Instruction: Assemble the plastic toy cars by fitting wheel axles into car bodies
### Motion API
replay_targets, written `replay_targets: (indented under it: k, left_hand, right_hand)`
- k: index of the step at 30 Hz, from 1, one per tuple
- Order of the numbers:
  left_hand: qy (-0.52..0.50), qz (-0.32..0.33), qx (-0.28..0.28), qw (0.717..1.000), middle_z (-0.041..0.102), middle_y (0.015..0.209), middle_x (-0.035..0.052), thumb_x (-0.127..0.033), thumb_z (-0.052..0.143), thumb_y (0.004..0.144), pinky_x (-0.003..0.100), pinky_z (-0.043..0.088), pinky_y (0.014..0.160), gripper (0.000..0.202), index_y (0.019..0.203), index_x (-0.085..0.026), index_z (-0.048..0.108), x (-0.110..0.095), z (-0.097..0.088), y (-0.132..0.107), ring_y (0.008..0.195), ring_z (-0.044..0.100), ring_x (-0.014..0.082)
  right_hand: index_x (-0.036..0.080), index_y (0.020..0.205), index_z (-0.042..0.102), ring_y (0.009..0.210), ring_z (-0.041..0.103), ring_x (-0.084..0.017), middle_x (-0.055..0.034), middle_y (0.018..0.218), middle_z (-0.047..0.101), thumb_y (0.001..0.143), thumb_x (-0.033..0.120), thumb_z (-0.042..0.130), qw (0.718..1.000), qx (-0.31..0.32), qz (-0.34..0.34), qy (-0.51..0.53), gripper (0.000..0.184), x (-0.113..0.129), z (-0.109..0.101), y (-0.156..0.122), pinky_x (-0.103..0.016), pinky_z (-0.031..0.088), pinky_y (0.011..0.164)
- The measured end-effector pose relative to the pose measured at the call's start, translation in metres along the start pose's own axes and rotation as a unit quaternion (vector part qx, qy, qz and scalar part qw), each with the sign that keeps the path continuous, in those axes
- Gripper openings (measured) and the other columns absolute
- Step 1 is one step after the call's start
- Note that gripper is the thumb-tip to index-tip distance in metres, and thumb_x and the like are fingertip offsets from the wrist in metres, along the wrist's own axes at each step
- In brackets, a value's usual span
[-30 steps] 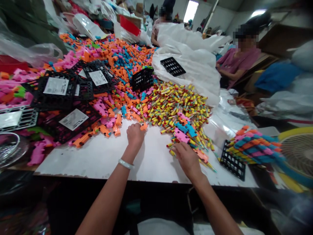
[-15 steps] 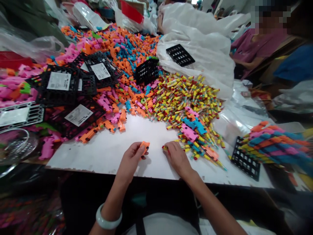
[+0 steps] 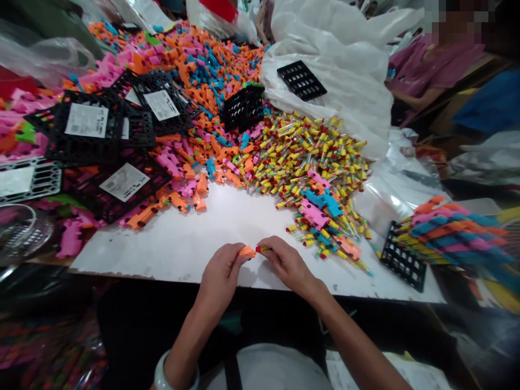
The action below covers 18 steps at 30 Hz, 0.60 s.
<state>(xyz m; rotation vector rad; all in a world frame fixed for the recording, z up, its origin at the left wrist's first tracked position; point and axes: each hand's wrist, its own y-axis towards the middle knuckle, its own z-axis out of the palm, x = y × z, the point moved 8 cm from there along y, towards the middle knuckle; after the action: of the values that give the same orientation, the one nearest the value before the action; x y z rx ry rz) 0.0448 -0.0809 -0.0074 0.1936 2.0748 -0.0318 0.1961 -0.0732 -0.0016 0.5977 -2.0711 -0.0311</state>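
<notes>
My left hand point(image 3: 221, 271) is closed on an orange toy car point(image 3: 246, 251), pinched between thumb and fingers. In my right hand point(image 3: 287, 265) is a small tube with a red end and a yellow band point(image 3: 260, 249), mostly hidden by the fingers. The tube's red end points at the car and is very close to it; whether they touch I cannot tell. Both hands are above the front part of the white tabletop point(image 3: 162, 254). Just right of my right hand lie loose yellow-banded tubes with a pink toy car point(image 3: 313, 214) and a blue one point(image 3: 332, 205) on them.
A large heap of toy cars point(image 3: 195, 70) fills the back left, with black plastic trays point(image 3: 85, 146) on it. Behind my right hand is a pile of tubes point(image 3: 309, 146). A black tray point(image 3: 402, 260) with stacked coloured pieces stands right. A person in pink point(image 3: 442, 70) sits beyond.
My right hand has moved left with the tube, up to the car. My left hand has turned the car from upright to lying roughly level, facing the tube.
</notes>
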Motion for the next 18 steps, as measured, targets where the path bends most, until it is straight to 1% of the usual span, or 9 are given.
replay_targets:
  k: [6,12,15,18]
  left_hand:
    - [0.012,-0.003,0.006,1.000,0.067,0.095,0.0026,-0.041,0.044,0.094,0.032,0.047,0.083,0.027,0.100,-0.024,0.063,-0.002,0.003,0.000,0.091,0.061,0.0187]
    - [0.030,-0.075,-0.013,0.997,0.068,0.087,0.0045,-0.044,0.040,0.091,0.036,0.046,0.080,0.032,0.092,-0.024,0.065,0.008,0.006,-0.003,0.085,0.060,0.0224]
    - [-0.005,-0.125,-0.007,0.992,0.069,0.085,0.0037,-0.046,0.044,0.088,0.036,0.045,0.076,0.032,0.088,-0.024,0.067,0.015,0.008,-0.005,0.080,0.061,0.0223]
    - [-0.024,-0.145,0.005,0.989,0.070,0.084,0.0036,-0.046,0.046,0.085,0.035,0.045,0.075,0.031,0.086,-0.023,0.068,0.016,0.007,-0.006,0.078,0.061,0.0221]
  right_hand:
    - [0.022,0.107,0.056,0.091,0.058,-0.016,-0.0057,0.095,0.062,0.096,0.021,0.044,0.999,-0.011,-0.038,-0.027,0.017,0.005,-0.001,0.001,-0.029,0.049,0.080]
    - [0.020,0.108,0.056,0.091,0.056,-0.018,-0.0088,0.096,0.062,0.096,0.015,0.040,0.993,0.023,-0.096,-0.070,0.022,0.016,0.004,0.000,-0.031,0.051,0.077]
    - [0.018,0.104,0.056,0.087,0.056,-0.018,-0.0087,0.092,0.062,0.095,0.019,0.046,0.988,0.035,-0.121,-0.087,0.013,0.018,0.008,-0.002,-0.030,0.051,0.074]
    - [0.018,0.096,0.055,0.079,0.057,-0.017,-0.0064,0.084,0.062,0.093,0.024,0.053,0.983,0.011,-0.144,-0.115,0.007,0.022,0.009,-0.005,-0.027,0.049,0.068]
